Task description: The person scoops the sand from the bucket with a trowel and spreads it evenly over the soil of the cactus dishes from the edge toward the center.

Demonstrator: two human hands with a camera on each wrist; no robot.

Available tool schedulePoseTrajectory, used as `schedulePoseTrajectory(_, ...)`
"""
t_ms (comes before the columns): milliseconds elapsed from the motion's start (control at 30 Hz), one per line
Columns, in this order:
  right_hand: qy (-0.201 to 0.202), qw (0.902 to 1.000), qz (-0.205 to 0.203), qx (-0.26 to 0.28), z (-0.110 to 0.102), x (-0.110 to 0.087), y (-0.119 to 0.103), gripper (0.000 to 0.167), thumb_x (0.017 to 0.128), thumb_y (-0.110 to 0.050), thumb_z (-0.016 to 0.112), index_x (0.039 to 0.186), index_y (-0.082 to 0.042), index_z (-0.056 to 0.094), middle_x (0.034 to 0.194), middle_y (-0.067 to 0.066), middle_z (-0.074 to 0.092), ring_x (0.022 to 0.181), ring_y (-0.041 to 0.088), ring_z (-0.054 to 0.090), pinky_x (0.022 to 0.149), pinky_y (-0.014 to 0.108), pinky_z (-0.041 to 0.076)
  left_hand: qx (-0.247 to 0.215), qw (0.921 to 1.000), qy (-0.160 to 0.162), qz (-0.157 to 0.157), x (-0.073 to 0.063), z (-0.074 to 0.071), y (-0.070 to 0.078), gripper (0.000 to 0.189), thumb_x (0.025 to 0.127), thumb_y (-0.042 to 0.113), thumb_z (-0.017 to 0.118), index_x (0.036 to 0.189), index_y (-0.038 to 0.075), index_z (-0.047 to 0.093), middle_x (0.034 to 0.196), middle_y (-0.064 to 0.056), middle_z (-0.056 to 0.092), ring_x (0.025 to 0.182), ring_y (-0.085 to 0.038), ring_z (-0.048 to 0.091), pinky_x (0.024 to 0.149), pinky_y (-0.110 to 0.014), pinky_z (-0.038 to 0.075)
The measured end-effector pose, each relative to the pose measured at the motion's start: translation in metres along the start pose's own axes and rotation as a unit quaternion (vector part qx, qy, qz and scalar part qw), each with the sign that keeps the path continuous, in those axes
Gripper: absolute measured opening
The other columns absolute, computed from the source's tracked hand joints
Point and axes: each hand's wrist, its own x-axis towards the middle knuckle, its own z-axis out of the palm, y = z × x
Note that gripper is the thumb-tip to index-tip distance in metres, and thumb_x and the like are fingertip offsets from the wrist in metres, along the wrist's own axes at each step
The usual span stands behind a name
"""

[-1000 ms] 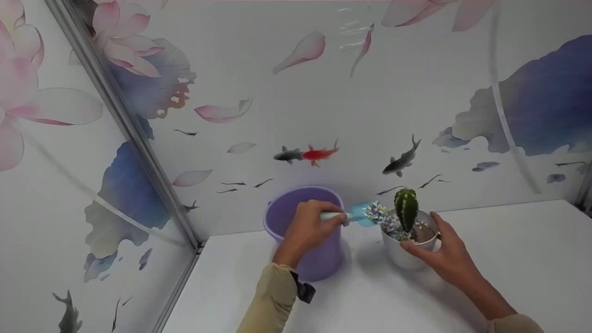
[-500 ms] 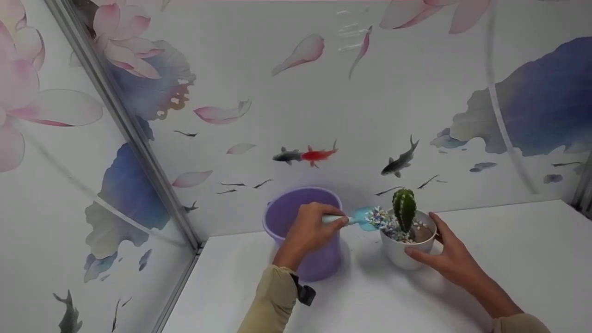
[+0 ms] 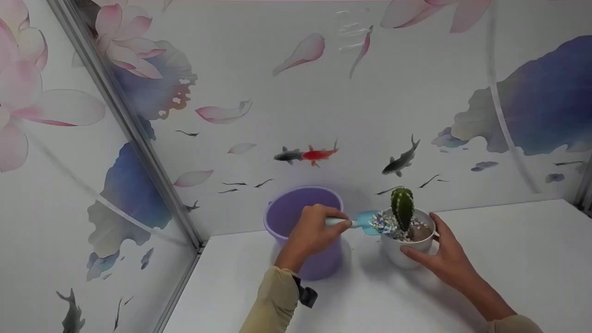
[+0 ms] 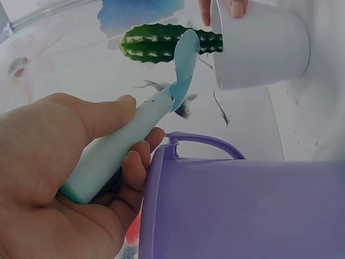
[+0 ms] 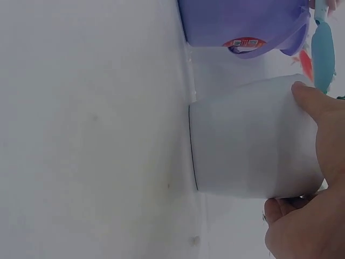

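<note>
My left hand (image 3: 314, 231) grips the pale handle of a small blue trowel (image 3: 367, 223). Its blade carries multicoloured pebbles (image 3: 383, 223) and reaches over the left rim of a white flowerpot (image 3: 401, 254). Inside the pot a green cactus (image 3: 402, 208) stands upright, with pebbles on its left side and brown soil bare on its right. My right hand (image 3: 444, 256) holds the pot's right side, thumb at the front and fingers behind. In the left wrist view the trowel blade overlaps the cactus (image 4: 151, 44).
A purple bucket (image 3: 319, 266) stands left of the pot, beneath my left forearm; its handle (image 4: 207, 141) shows in the left wrist view. Both stand on a white table (image 3: 508, 240) against a wall printed with fish and petals. A few specks lie between bucket and pot.
The trowel has shifted slightly right and down toward the pot, its blade now closer to the cactus. My right hand still holds the pot, its thumb having moved slightly on the front.
</note>
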Motion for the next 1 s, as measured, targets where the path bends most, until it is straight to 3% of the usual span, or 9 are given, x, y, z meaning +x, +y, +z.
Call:
schedulePoseTrajectory(200, -0.021, 0.9997, -0.005, 0.012, -0.002, 0.002, 0.009, 0.131, 0.09, -0.049, 0.088, 0.173, -0.001, -0.002, 0.176, 0.033, 0.017, 0.16, 0.056, 0.025, 0.123, 0.074, 0.032, 0.004, 1.0, -0.008, 0.003, 0.0, 0.001, 0.002, 0.017, 0.103, 0.029, 0.077, 0.113, 0.019, 0.086, 0.114, 0.008, 0.081, 0.11, -0.011, 0.07, 0.096, -0.036, 0.061)
schedulePoseTrajectory(400, -0.04, 0.9989, 0.003, 0.025, -0.004, 0.001, 0.012, 0.131, 0.092, -0.047, 0.087, 0.173, -0.005, -0.007, 0.175, 0.033, 0.02, 0.159, 0.058, 0.027, 0.123, 0.077, 0.029, 0.009, 0.9998, -0.015, 0.006, 0.0, 0.003, 0.002, 0.019, 0.103, 0.03, 0.076, 0.114, 0.019, 0.086, 0.118, 0.005, 0.081, 0.115, -0.014, 0.068, 0.101, -0.039, 0.059)
schedulePoseTrajectory(767, 0.003, 0.9998, -0.015, 0.014, 0.002, -0.001, 0.007, 0.134, 0.087, -0.046, 0.092, 0.172, 0.001, 0.001, 0.171, 0.033, 0.027, 0.155, 0.051, 0.035, 0.12, 0.068, 0.04, 0.012, 0.9997, -0.02, 0.008, 0.0, 0.005, 0.006, 0.019, 0.103, 0.029, 0.077, 0.114, 0.017, 0.087, 0.116, 0.004, 0.082, 0.107, -0.009, 0.07, 0.093, -0.032, 0.061)
schedulePoseTrajectory(900, 0.013, 0.9997, -0.02, 0.001, 0.005, -0.003, 0.005, 0.132, 0.086, -0.046, 0.092, 0.171, 0.004, 0.004, 0.17, 0.034, 0.025, 0.155, 0.051, 0.033, 0.119, 0.069, 0.042, 0.001, 0.9996, -0.024, 0.012, 0.002, 0.006, 0.007, 0.018, 0.102, 0.027, 0.078, 0.112, 0.015, 0.087, 0.109, 0.005, 0.082, 0.096, -0.005, 0.071, 0.087, -0.028, 0.061)
schedulePoseTrajectory(1000, 0.013, 0.9995, -0.028, 0.003, 0.006, -0.002, 0.005, 0.129, 0.086, -0.045, 0.093, 0.171, 0.004, 0.009, 0.168, 0.033, 0.028, 0.154, 0.05, 0.033, 0.118, 0.072, 0.042, -0.012, 0.9993, -0.036, -0.002, 0.004, 0.006, 0.008, 0.018, 0.102, 0.027, 0.078, 0.112, 0.015, 0.087, 0.106, 0.006, 0.081, 0.088, -0.003, 0.069, 0.083, -0.026, 0.062)
